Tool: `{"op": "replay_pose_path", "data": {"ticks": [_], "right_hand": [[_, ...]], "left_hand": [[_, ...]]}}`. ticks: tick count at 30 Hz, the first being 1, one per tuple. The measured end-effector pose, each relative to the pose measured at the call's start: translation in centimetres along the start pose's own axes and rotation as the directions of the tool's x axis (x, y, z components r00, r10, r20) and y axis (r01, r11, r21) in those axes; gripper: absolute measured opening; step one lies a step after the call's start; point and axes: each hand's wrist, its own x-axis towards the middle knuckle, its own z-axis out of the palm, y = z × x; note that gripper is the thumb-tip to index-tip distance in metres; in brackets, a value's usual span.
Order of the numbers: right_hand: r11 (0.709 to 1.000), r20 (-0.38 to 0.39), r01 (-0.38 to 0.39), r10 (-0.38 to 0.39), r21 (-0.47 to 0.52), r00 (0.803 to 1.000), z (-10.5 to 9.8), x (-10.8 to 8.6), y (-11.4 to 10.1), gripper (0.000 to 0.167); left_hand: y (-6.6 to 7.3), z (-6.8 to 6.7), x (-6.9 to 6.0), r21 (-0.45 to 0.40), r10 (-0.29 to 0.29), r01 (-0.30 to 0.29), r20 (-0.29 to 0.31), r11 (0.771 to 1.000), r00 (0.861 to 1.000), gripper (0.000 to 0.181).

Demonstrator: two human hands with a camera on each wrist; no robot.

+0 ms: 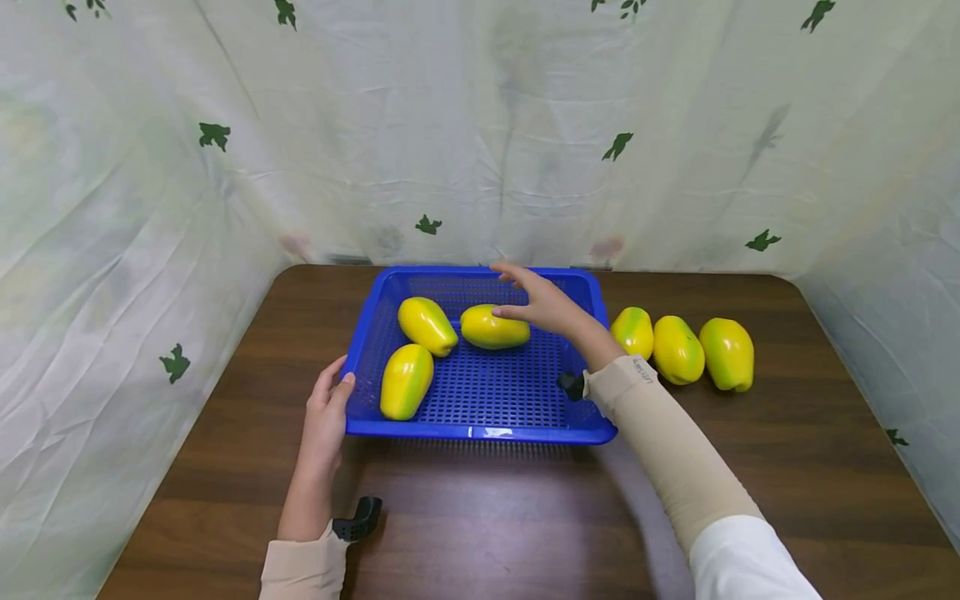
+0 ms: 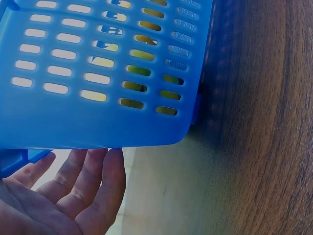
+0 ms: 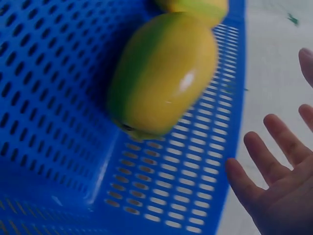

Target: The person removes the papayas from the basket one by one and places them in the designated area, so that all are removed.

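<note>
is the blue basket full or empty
Partly full: three papaya-like fruits lie inside the blue basket, with much of its perforated floor bare.

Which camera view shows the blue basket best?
The head view: it takes in nearly the whole basket, rim and inside, though the right arm hides some. The left wrist view shows part of the slotted outside; the right wrist view, part of the inside.

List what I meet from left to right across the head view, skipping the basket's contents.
Left hand → blue basket → partly hidden yellow fruit → middle loose yellow fruit → rightmost yellow fruit.
</note>
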Motion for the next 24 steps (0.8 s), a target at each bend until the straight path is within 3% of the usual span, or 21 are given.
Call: {"op": "replay_pose_path", "data": {"ticks": [10, 24], "right_hand": [[0.996, 0.129, -0.045, 0.054, -0.074, 0.99, 2.1, 1.0, 1.4, 0.068], [0.977, 0.12, -0.069, 0.094, -0.2, 0.988, 2.9, 0.9, 1.8, 0.064]], "left_hand": [[0.1, 0.0, -0.1, -0.004, 0.004, -0.004, 0.008, 1.0, 1.0, 0.048], [0.0, 0.0, -0.1, -0.003, 0.003, -0.003, 0.006, 1.0, 1.0, 0.048]]}}
